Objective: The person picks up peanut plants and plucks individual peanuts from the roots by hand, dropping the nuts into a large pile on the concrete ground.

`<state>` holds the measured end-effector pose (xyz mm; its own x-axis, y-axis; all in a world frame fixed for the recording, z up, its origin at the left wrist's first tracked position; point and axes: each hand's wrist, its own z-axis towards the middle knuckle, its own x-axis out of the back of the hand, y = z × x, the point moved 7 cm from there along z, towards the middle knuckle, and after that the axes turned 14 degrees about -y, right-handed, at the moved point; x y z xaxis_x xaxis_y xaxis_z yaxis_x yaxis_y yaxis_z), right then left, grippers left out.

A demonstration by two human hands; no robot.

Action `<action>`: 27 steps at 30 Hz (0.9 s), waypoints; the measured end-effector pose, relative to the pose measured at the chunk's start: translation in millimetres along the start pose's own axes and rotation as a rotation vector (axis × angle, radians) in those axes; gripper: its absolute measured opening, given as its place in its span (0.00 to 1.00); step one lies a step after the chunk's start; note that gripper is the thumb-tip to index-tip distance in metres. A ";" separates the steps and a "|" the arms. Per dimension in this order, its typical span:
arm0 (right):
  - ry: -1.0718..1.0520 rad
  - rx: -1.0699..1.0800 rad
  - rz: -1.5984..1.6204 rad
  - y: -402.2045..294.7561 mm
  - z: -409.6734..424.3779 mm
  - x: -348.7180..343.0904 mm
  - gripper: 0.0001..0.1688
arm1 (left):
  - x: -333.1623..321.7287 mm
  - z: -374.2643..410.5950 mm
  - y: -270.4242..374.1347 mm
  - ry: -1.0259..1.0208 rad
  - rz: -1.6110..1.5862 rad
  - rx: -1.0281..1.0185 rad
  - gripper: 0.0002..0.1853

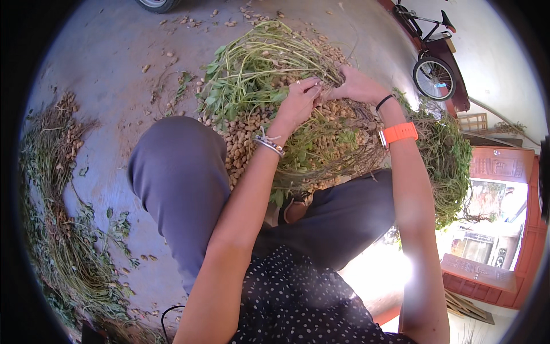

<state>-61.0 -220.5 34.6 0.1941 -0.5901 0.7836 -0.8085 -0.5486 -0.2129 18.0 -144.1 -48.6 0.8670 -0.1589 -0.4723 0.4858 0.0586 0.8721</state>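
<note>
A bunch of green peanut plants (pixel 262 64) arches over a heap of unshelled peanuts (pixel 242 139) on the floor. My right hand (pixel 363 85) grips its root end, the stems fanning out to the left. Close beside it, my left hand (pixel 303 99) has its fingers drawn together at the roots; the small bits between the fingertips are too hidden to name. Beneath both wrists lies another tangle of peanut stems and leaves (pixel 318 150), resting on the heap between my knees.
Pulled peanut plants (pixel 64 206) stretch along the left floor. Another pile of plants (pixel 447 159) lies beyond my right forearm. Loose peanuts (pixel 189 20) are scattered at the far side. A bicycle (pixel 434 77) leans by the wall, and a carved red door (pixel 500 165) stands open at right.
</note>
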 end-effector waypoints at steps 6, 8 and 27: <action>0.175 -0.088 0.019 -7.2 -6.3 5.7 0.34 | 9.9 -19.6 44.7 0.303 0.720 -0.052 0.10; 0.297 -0.045 0.020 19.7 -2.6 12.0 0.30 | -10.5 -19.6 50.8 0.267 0.882 -0.093 0.10; 0.436 0.048 -0.048 24.1 -8.6 39.4 0.32 | 15.3 -87.2 49.1 0.212 0.977 0.216 0.06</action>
<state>-77.6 -251.9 65.3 -0.0299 -0.2634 0.9642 -0.7755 -0.6025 -0.1886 64.9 -57.7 -24.1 0.8855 0.0418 0.4627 -0.4559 -0.1134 0.8828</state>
